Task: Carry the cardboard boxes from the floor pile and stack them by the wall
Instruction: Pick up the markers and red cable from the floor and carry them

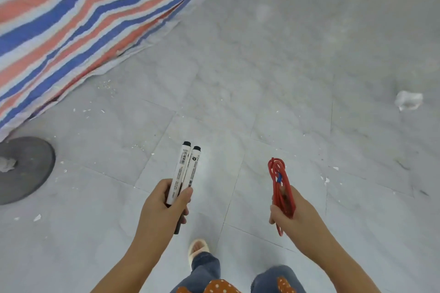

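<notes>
The left hand (pixel 164 200) is closed around two white markers (pixel 182 171) with black caps, which lie side by side and point up and away from the person. The right hand (pixel 289 209) grips a folded bundle of red cord (pixel 279 188) that has a small blue tie near its middle; loops of the cord stick out above and below the fingers. Both hands are held over a grey tiled floor (pixel 285 66) with small white scraps on it. No cardboard boxes can be seen in this view. A striped tarp (pixel 78 16) in blue, red and white covers the far left part of the floor. A dark round disc (pixel 26 169) lies at the left edge, just beside the tarp. A crumpled clear plastic piece (pixel 408 100) lies near the right edge. Below, one foot in a pale slipper (pixel 197 248) and legs in jeans (pixel 207 271) show.
</notes>
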### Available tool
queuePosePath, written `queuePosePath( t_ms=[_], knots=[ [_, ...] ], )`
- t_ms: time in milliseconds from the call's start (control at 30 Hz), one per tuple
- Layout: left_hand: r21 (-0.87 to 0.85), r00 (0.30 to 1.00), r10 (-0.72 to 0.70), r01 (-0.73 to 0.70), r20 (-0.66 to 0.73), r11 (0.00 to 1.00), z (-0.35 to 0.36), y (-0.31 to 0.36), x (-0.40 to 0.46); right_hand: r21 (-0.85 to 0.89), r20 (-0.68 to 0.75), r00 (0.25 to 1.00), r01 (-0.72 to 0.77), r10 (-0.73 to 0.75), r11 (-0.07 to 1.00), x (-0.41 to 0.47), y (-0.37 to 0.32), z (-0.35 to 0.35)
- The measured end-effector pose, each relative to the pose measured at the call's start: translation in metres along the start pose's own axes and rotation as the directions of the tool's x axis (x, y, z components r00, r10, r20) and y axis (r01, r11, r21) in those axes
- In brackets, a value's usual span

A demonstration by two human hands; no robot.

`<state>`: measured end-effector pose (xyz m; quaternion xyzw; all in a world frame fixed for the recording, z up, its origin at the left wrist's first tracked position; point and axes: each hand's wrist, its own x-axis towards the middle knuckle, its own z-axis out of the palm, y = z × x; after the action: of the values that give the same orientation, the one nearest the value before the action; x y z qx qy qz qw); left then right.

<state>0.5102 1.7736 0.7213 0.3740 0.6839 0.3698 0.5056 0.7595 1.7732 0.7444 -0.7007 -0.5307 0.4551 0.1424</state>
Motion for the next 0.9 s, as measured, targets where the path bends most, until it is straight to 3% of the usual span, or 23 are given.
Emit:
queuePosePath(
  t_ms=[267, 433, 533, 667, 900],
  knots=[
    [-0.118, 0.967, -0.053, 0.025, -0.248, 0.993, -0.049, -0.002, 0.010, -0.093, 0.103, 0.983, 0.161, -0.151, 0.983, 0.053, -0.067, 0.017],
    [-0.211, 0.856, -0.175, 0.080, -0.486, 0.974, -0.072, -0.013, -0.003, -0.118, 0.315, 0.926, 0.257, -0.209, 0.959, 0.104, -0.108, 0.031],
    [-0.280, 0.720, -0.271, 0.110, -0.640, 0.954, -0.078, -0.019, -0.014, -0.134, 0.457, 0.854, 0.343, -0.250, 0.930, 0.139, -0.137, 0.042],
    [-0.430, 0.479, -0.417, 0.089, -0.773, 0.899, -0.066, -0.017, -0.025, -0.144, 0.616, 0.732, 0.467, -0.290, 0.872, 0.180, -0.179, 0.054],
    [-0.627, 0.065, -0.624, -0.064, -0.779, 0.777, -0.010, -0.018, -0.057, -0.167, 0.811, 0.528, 0.621, -0.251, 0.766, 0.207, -0.227, 0.118]
  ],
)
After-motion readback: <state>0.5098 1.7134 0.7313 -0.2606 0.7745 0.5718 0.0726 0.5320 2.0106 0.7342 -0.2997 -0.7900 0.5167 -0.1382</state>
